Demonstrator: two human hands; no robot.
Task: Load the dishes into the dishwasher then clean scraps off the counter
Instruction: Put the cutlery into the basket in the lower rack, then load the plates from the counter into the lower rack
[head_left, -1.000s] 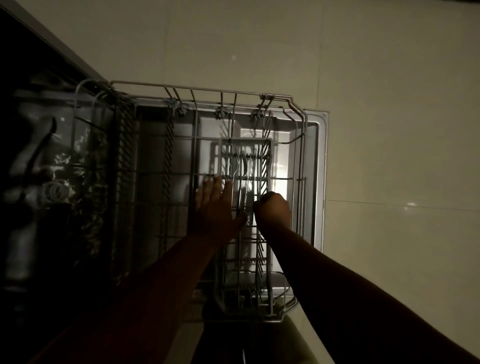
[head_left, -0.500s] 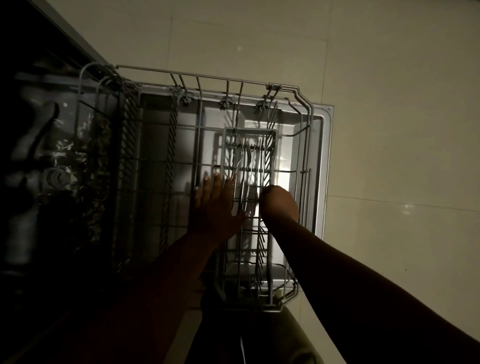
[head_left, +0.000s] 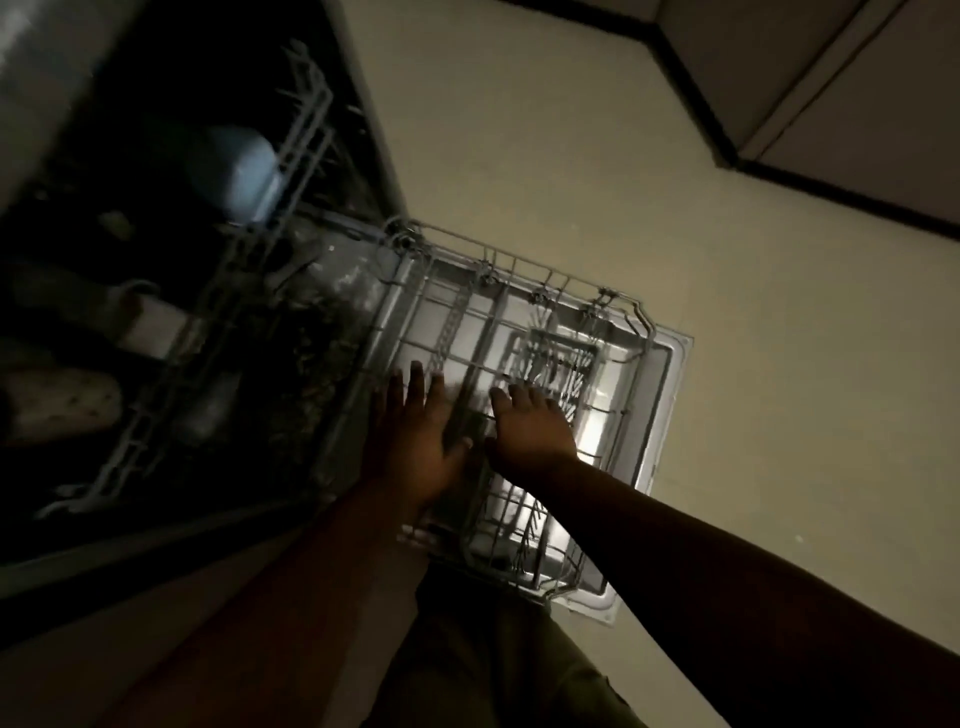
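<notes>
Both hands flat over the pulled-out lower rack: left hand grip wide, fingers straight; right hand grip loose, holding nothing. Cutlery basket at one o'clock from right hand.

Pale tiled floor, dark baseboard under light cabinet fronts, olive trouser leg

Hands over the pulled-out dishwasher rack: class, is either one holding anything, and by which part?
Nothing is visibly held. The left hand and right hand spread open above the lower rack.
</notes>
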